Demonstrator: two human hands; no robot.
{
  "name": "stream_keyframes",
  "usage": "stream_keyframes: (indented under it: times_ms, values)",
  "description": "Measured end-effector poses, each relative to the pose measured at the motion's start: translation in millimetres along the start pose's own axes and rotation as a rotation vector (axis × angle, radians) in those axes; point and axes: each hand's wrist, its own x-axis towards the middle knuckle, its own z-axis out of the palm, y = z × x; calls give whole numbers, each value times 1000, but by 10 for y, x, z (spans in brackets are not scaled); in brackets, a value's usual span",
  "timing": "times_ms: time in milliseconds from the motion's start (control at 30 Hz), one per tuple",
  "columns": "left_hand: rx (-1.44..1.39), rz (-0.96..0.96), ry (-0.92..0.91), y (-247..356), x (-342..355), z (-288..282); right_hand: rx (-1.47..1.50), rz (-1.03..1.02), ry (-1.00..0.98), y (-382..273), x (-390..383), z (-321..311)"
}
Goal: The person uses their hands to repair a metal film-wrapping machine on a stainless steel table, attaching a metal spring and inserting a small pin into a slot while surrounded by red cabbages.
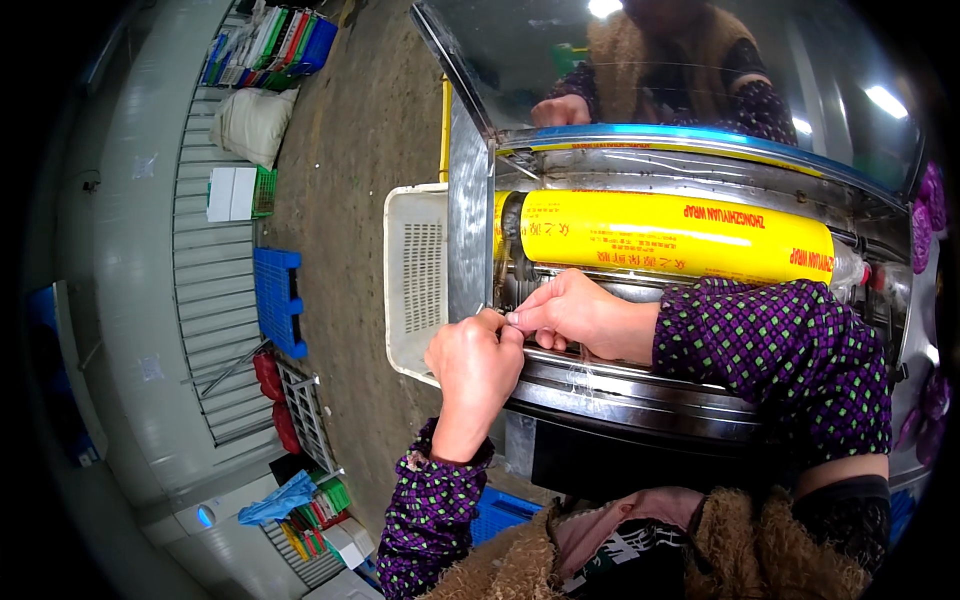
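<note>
My left hand and my right hand meet at the left end of a metal film-wrapping machine. Both are closed in a pinch, fingertips touching or nearly so; what lies between them is too small to make out. Below my right wrist, thin clear film glints over the machine's front rollers. Just beyond my hands, a roll of wrapping film in yellow printed covering lies crosswise in the machine. My right forearm passes in front of the roll's lower right side.
A glossy raised panel stands behind the roll and reflects a person. Left of the machine is a white slotted basket. Farther left on the floor are a blue pallet, a white sack and stacked coloured crates. Purple bundles lie at right.
</note>
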Motion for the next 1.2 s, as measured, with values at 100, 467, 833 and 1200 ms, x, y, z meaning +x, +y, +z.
stream_keyframes:
  times_ms: [100,467,833,1200]
  values:
    - [-27,-17,-18,8,5,-25,29,-18,8,40,52,9]
    - [-59,-22,87,1,-53,-15,161,-140,-114,168,106,-15]
    - [-75,-11,98,16,-64,-27,132,-100,-81,131,108,8]
    - [66,76,40,47,-110,-162,-3,-278,-141,141,69,72]
